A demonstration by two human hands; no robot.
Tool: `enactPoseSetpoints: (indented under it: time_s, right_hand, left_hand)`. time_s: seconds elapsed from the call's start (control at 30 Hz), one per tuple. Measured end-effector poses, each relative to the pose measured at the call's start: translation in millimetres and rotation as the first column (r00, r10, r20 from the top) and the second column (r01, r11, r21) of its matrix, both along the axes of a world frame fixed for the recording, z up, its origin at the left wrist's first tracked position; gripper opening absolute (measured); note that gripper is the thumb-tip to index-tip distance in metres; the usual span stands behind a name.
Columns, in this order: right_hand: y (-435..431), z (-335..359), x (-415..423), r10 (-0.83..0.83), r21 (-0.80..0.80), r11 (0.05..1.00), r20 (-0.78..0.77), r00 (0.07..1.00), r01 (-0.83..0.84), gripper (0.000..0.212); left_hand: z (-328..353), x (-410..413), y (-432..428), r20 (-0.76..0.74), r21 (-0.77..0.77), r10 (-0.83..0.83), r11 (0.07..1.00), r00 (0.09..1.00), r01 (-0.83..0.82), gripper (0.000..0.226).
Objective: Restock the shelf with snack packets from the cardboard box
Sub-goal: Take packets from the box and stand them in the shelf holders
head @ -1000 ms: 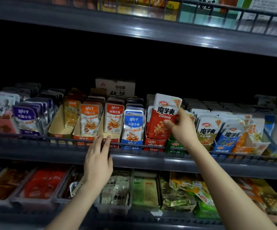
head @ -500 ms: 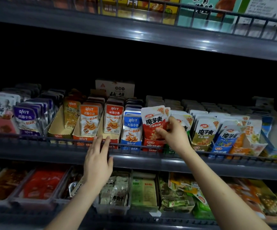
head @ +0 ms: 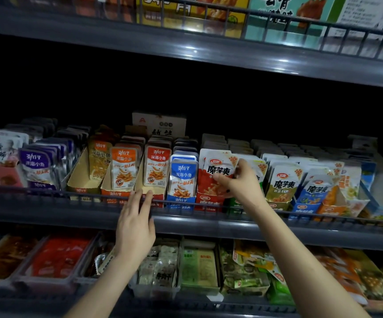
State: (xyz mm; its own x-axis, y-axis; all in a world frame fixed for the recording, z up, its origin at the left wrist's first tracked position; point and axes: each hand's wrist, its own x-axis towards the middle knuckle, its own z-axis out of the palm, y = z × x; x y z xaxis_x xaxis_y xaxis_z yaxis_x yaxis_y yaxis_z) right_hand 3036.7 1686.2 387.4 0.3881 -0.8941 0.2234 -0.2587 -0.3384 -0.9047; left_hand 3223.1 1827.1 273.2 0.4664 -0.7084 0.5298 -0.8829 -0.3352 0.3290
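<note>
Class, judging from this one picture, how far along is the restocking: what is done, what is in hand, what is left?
Done: most rows on the middle shelf look full. In hand: the right hand is seating a red packet at the front of its row; the left hand rests open on the rail. Left: the yellow tray has room in front. The cardboard box is out of view.

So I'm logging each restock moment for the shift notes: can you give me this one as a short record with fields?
setting: dark grey metal store shelf with a wire front rail
right hand: right hand gripping the red-and-white snack packet
packet position: upright at the front of the red display tray, right of the blue packets
left hand: left hand open, empty, fingers on the wire rail
cardboard box: not in view
</note>
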Motion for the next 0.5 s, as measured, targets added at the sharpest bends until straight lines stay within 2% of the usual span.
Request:
enactPoseSetpoints:
  time_s: [0.13,0.2,0.3,0.4,0.5]
  right_hand:
    - [-4.4,7.6,8.1,-0.091,-0.145,0.985,0.009,0.996,0.091,0.049]
    - [-7.9,4.3,11.8,-0.097,-0.163,0.982,-0.034,0.995,0.09,0.051]
    - [-10.7,-1.3,11.7,-0.073,-0.157,0.987,-0.176,0.982,0.045,0.042]
    - [-13.2,1.7,7.3,-0.045,-0.129,0.991,-0.204,0.978,0.019,0.047]
    - [-5.6,9.5,5.7,-0.093,-0.307,0.951,-0.234,0.968,0.017,0.05]
  left_hand:
    - [-0.9,0.8,-0.2,0.016,-0.008,-0.01,1.0,1.0,0.01,0.074]
    - [-1.4,0.9,-0.5,0.024,-0.011,-0.008,1.0,1.0,0.009,0.075]
    - [-1.8,0.6,-0.9,0.015,-0.004,-0.004,1.0,1.0,0.004,0.076]
    - [-0.9,0.7,-0.3,0.015,0.003,-0.005,1.0,1.0,0.005,0.077]
    - [-1.1,1.8,0.3,0.019,0.017,-0.012,1.0,1.0,0.012,0.078]
